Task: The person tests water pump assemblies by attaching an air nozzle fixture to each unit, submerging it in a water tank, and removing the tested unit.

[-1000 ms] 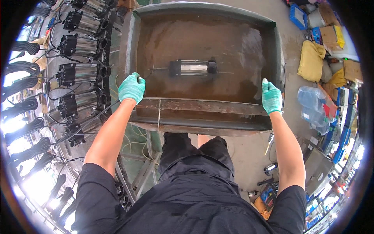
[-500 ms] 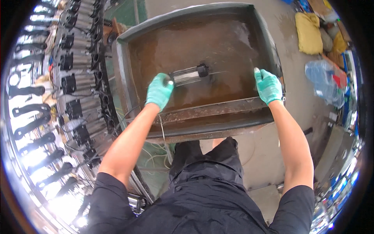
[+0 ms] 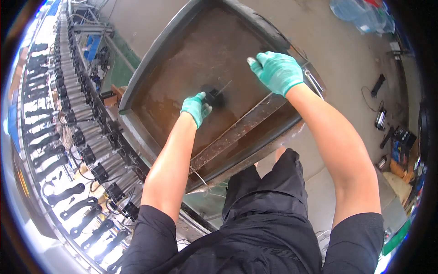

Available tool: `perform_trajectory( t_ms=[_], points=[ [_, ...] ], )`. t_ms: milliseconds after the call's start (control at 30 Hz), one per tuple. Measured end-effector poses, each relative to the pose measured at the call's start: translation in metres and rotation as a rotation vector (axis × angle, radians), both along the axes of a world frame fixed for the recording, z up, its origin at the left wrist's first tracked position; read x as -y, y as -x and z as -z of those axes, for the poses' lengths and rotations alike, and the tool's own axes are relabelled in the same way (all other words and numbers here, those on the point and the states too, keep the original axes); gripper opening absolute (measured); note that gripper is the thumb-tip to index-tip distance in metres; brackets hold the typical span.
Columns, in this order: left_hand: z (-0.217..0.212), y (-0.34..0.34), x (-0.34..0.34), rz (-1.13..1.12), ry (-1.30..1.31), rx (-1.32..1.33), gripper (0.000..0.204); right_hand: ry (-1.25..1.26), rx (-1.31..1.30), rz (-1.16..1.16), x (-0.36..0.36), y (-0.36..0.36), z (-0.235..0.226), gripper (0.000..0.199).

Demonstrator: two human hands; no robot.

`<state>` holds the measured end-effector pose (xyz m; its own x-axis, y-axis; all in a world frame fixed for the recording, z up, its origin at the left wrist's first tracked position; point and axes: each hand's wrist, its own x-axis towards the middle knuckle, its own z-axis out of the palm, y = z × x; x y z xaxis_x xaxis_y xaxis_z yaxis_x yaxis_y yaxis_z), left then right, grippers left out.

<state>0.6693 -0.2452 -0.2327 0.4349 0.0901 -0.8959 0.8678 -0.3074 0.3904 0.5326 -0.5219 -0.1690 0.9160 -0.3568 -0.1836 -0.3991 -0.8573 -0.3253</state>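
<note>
A rusty metal tank (image 3: 155, 59) holds murky brown water. My left hand (image 3: 195, 108), in a green glove, reaches into the water and grips a small dark cylindrical part (image 3: 213, 97) lying in the tank. My right hand (image 3: 277, 71), also gloved in green, hovers over the tank's right side with its fingers spread, holding nothing. A thin wire (image 3: 224, 87) runs off the dark part. A metal bar (image 3: 242, 128) crosses the tank's near side under my forearms.
Rows of black-handled power tools (image 3: 77, 150) hang on a conveyor rack along the left. Tools and boxes (image 3: 392, 146) lie on the concrete floor at the right. Clear plastic bags (image 3: 360, 13) sit at the upper right.
My left hand moved from the tank's near rim into the water and closed on the dark part. My right hand left the right rim and swung inward over the tank. The view tilted.
</note>
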Motion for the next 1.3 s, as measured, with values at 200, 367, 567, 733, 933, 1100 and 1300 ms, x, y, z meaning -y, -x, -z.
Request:
perform_trajectory(
  t_ms=[200,367,567,733,933,1100,1300],
  points=[
    [-0.012,0.029,-0.016,0.045,-0.122,0.195,0.041,-0.029,-0.018,-0.004,0.004,0.0,0.0,0.053],
    [-0.022,0.043,-0.037,0.036,-0.08,0.203,0.029,-0.021,-0.012,-0.011,0.003,0.0,0.001,0.053],
    [-0.014,0.063,-0.059,0.074,-0.035,0.252,0.025,-0.013,-0.042,-0.012,0.003,-0.001,0.003,0.055],
    [-0.011,0.072,-0.068,0.077,-0.045,0.283,0.025,-0.016,-0.054,-0.021,0.004,-0.002,0.003,0.055],
    [-0.012,0.073,-0.068,0.082,-0.055,0.277,0.025,-0.015,-0.041,-0.02,0.003,-0.002,0.004,0.055],
    [-0.011,0.074,-0.067,0.081,-0.044,0.288,0.026,-0.024,-0.041,-0.01,0.003,-0.002,0.003,0.055],
    [-0.009,0.074,-0.069,0.074,-0.011,0.285,0.026,-0.024,-0.058,-0.003,0.002,-0.003,0.002,0.054]
  ],
)
